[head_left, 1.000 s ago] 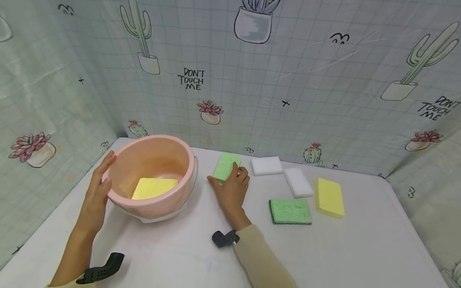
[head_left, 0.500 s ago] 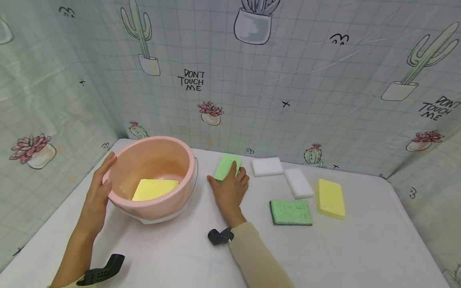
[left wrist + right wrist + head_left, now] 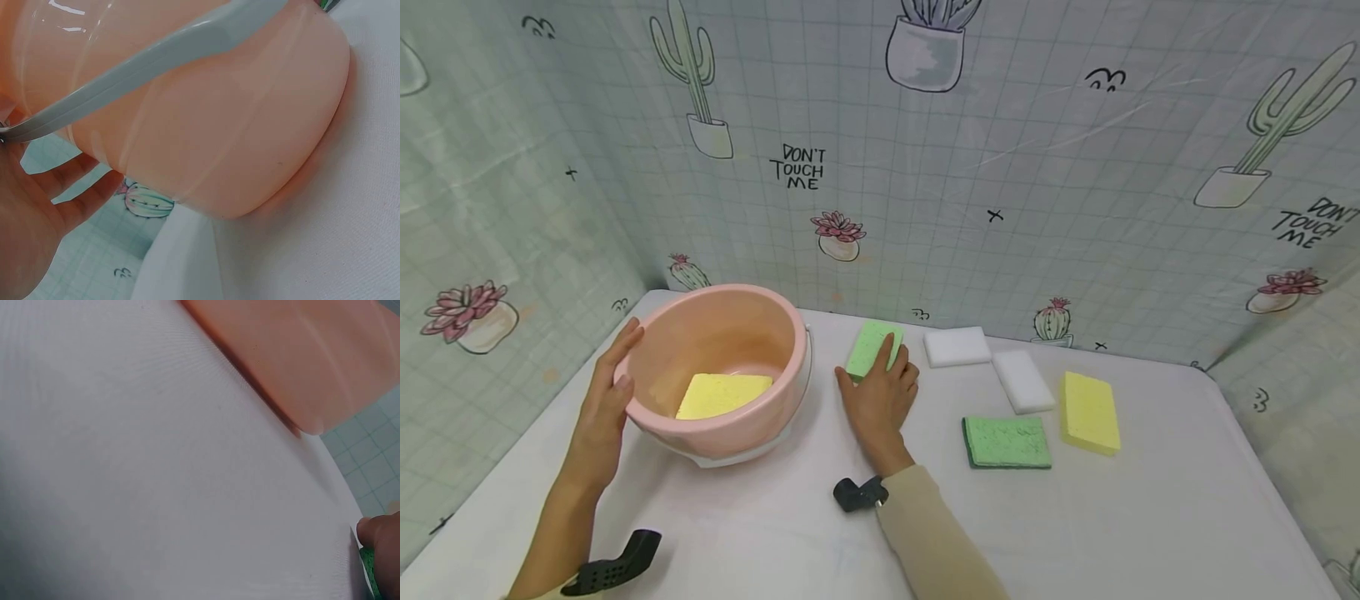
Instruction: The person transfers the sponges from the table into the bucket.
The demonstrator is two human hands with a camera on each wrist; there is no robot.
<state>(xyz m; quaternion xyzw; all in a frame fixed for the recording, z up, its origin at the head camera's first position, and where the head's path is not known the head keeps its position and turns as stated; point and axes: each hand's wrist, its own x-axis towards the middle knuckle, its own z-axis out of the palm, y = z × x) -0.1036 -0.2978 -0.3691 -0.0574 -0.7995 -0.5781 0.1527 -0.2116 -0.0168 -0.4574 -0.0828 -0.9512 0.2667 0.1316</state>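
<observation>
A pink bucket (image 3: 790,383) with a grey-white handle stands at the back left of the table, tilted toward me in the head view. My left hand (image 3: 598,404) lies along its left side, fingers straight against the outer wall and thumb near the rim. A yellow sponge (image 3: 718,395) lies inside the bucket. Right of the bucket, a light green sponge (image 3: 868,343) rests on the table under my right hand (image 3: 880,404). The right index finger reaches over its right part, while the thumb is spread at its near left corner. The right wrist view shows only a sliver of green beneath that thumb.
Two white sponges (image 3: 957,346) lie right of the right hand. Farther along are a green sponge (image 3: 1007,442) with a darker scouring layer and another yellow sponge (image 3: 1088,412). A printed cloth wall (image 3: 940,208) runs along the table's far edge.
My right thumb has edged slightly right toward the light green sponge, and my right forearm has shifted slightly left. The left hand, bucket and sponges keep their places.
</observation>
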